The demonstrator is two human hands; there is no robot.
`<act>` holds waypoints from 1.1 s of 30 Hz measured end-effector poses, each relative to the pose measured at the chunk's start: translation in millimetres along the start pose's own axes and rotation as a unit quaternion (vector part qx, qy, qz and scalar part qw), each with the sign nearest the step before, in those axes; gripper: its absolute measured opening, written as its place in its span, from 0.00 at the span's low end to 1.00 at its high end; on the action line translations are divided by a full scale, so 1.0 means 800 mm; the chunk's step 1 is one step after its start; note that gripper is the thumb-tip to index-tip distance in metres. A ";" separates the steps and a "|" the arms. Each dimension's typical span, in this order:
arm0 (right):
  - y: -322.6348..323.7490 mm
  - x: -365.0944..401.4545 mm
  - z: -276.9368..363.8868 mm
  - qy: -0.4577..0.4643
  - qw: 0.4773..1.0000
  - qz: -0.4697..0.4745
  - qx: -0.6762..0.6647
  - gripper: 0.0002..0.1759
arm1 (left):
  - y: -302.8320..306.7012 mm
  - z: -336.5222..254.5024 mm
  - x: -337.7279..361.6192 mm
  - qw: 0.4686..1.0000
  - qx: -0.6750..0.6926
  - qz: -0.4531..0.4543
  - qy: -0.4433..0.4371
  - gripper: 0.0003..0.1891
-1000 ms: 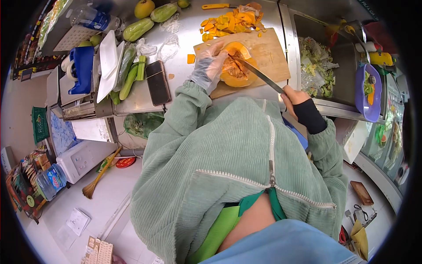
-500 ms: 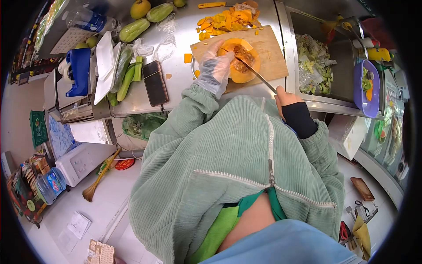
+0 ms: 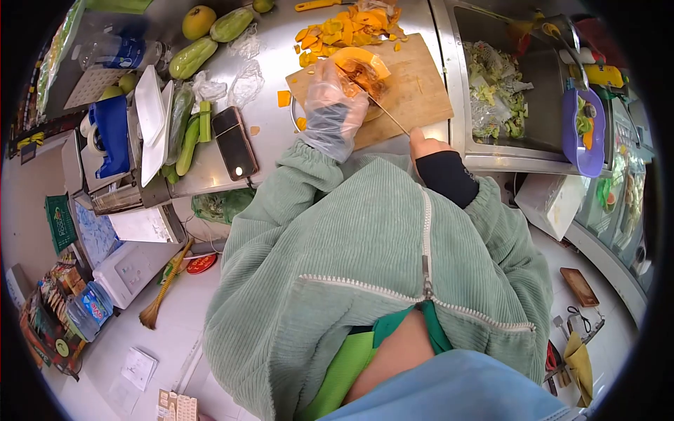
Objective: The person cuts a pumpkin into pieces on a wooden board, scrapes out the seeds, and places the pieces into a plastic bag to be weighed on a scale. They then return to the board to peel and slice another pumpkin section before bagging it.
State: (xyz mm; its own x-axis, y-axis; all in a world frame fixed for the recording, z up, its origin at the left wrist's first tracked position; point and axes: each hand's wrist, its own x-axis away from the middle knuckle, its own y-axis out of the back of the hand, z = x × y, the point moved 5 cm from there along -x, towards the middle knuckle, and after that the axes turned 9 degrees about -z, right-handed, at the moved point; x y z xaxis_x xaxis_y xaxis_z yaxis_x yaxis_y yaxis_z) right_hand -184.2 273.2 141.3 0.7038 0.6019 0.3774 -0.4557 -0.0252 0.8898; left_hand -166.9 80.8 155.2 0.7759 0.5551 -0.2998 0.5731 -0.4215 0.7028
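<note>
A cut-open pumpkin (image 3: 375, 62) with a stringy orange hollow is tilted over the wooden cutting board (image 3: 425, 91). My left hand (image 3: 335, 105), in a clear plastic glove, is closed on its near left side; some fingertips are hidden by the pumpkin. My right hand (image 3: 425, 146), with a black cover on the wrist, grips a knife (image 3: 390, 116). The blade points up and left, its far end at the pumpkin's hollow. Behind the board lies a heap of orange pumpkin peelings (image 3: 347, 29).
Right of the board, a metal sink (image 3: 547, 130) holds leafy scraps (image 3: 495, 91). A purple basket (image 3: 584, 165) sits at its right end. Left on the counter are a phone (image 3: 235, 144), crumpled plastic film (image 3: 246, 81), green vegetables (image 3: 191, 144), white trays (image 3: 151, 105) and a yellow-handled tool (image 3: 317, 5).
The pumpkin has tipped, its open face turning toward the knife, and my left hand has turned with it. My right hand and the knife have moved left, and less blade shows. The view has shifted slightly.
</note>
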 end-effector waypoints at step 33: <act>-0.018 -0.043 0.003 0.001 0.997 -0.055 -0.059 0.11 | 0.003 0.004 -0.033 0.983 -0.153 0.099 -0.009 0.41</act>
State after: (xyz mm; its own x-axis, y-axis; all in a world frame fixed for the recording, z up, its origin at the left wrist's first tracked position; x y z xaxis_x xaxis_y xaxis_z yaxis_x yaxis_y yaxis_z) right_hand -200.3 250.9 116.4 0.7519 0.5978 0.2780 -0.4360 0.1347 0.8898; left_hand -185.4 63.2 162.6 0.8709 0.4691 -0.1468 0.3055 -0.2825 0.9093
